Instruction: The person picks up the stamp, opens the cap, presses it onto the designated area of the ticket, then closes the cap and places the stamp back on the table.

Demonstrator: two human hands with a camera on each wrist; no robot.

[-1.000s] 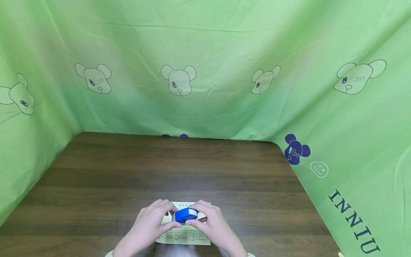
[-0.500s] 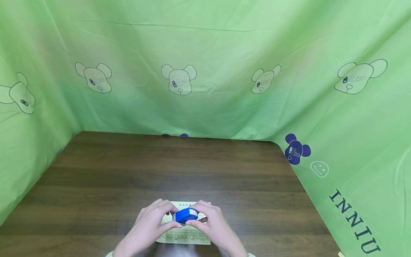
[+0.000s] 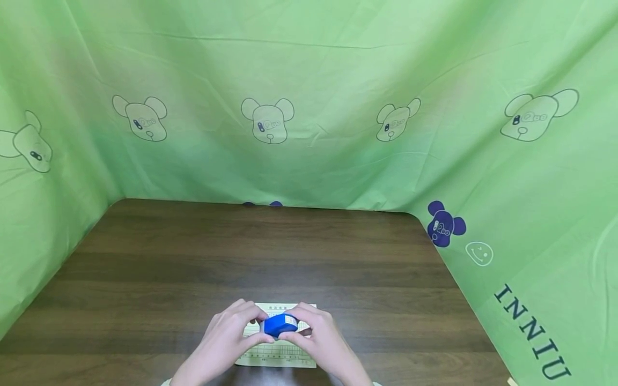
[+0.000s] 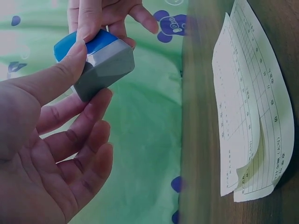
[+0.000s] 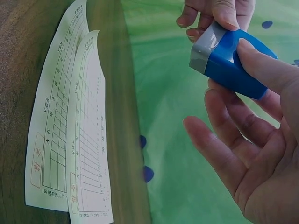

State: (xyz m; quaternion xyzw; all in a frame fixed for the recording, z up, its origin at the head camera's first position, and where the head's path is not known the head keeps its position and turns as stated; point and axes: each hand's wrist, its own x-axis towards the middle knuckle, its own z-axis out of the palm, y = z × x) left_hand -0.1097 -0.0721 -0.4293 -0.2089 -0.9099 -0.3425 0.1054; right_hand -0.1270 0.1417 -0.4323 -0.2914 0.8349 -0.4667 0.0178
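A blue stamp (image 3: 280,325) with a grey cap (image 5: 206,51) is held between both hands, above the paper. With thumb and fingers, my left hand (image 3: 227,332) pinches the grey cap end. My right hand (image 3: 322,333) grips the blue body from the other side, thumb on its face. The other fingers of each hand curl loosely. Beneath lie printed form sheets (image 4: 236,112), at least two, overlapping with edges lifted. Red box marks (image 5: 36,165) show on them in the right wrist view. The stamp's face is hidden under the cap.
A dark brown wooden table (image 3: 270,246) spreads beyond the hands. Green cloth (image 3: 328,69) printed with bear heads encloses it at the back and sides. A small pale object (image 3: 512,381) sits at the bottom right edge.
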